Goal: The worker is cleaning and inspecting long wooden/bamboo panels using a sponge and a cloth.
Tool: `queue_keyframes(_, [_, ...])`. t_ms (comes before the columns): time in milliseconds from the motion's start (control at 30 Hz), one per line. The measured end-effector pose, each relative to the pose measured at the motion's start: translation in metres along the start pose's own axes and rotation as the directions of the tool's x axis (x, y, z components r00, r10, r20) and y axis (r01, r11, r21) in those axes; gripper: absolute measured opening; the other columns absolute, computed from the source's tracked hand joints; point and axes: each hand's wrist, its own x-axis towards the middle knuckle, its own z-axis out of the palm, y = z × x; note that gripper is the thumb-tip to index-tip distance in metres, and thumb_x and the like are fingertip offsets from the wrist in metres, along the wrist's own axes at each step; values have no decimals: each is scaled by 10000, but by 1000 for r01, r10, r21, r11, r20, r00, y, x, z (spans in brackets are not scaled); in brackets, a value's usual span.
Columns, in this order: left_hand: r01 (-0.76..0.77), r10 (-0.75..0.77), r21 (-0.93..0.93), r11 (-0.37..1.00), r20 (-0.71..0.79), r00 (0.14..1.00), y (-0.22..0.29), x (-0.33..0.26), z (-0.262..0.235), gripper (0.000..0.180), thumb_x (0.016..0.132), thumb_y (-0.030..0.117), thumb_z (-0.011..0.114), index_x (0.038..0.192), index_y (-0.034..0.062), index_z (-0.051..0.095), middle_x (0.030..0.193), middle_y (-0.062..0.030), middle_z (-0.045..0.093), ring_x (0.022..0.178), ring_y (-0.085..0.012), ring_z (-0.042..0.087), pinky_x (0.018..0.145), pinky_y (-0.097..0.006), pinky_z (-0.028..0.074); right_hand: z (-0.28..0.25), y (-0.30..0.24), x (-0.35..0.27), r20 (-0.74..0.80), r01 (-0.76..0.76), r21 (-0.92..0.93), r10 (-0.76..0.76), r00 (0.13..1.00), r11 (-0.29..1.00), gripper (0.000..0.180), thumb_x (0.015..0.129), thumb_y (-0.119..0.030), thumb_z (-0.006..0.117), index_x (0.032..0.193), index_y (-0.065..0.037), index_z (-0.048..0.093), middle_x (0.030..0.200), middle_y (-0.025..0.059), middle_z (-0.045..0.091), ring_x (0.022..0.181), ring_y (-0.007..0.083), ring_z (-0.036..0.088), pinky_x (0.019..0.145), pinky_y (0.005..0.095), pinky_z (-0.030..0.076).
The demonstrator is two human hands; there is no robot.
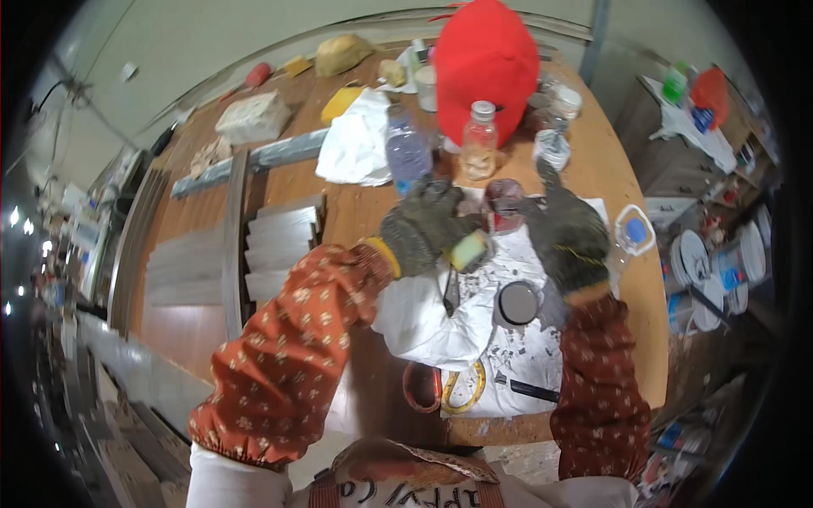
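1. The left grip (428,224), a hand in a grey knit glove with a yellow cuff, has its fingers curled and pinches a pale yellow-green sponge (468,251), which sticks out at its 4 o'clock.
2. The right grip (574,241), in a dark glove, has one finger pointing to 11 o'clock; its thumb side reaches the small reddish jar (504,218) at its 10 o'clock. Whether it clasps the jar I cannot tell.
3. That jar stands between the hands, at about 2 o'clock from the sponge.
4. A crumpled white cloth (436,330) lies at 6 o'clock from the left grip, and a round dark lid (518,303) at 7 o'clock from the right grip, on a spotted white sheet (533,356) spread over the wooden desk (614,161).
5. At 12 o'clock beyond the jar are a clear bottle (479,152) with a pale cap and, behind it, a red cap (487,68); a bluish bottle (408,152) stands at 11 o'clock.
6. Large dark lettering runs across the apron (415,489) at the picture's 6 o'clock, partly lost in folds. White buckets (749,254) at 3 o'clock carry blue markings, too small to read.
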Motion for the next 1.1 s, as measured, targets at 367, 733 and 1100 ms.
queue_keyframes(367, [21, -18, -67, 998, 46, 999, -6, -1, -2, 468, 775, 252, 610, 1239, 223, 556, 1290, -131, 499, 1202, -303, 478, 979, -447, 388, -14, -19, -39, -112, 210, 168, -193, 975, 963, 351, 864, -183, 624, 1200, -86, 591, 992, 160, 663, 834, 326, 655, 712, 393, 507])
queue_keyframes(733, [603, -632, -232, 763, -76, 771, -61, -237, -154, 519, 732, 69, 712, 1227, 49, 557, 1203, -161, 584, 1083, -340, 579, 937, -377, 475, -15, -45, -51, -14, 340, 267, -349, 937, 902, 416, 804, -135, 706, 1195, -47, 595, 912, 142, 672, 706, 239, 640, 672, 351, 502])
queue_keyframes(1100, [-410, -813, -813, -413, 532, -238, 215, -507, -90, 462, 863, 291, 668, 1236, 48, 542, 1068, -91, 606, 969, -235, 593, 860, -316, 502, 13, -130, -87, 319, 735, 55, -709, 629, 676, 606, 730, -233, 730, 1275, -63, 529, 1150, 174, 596, 1057, 349, 557, 941, 439, 426])
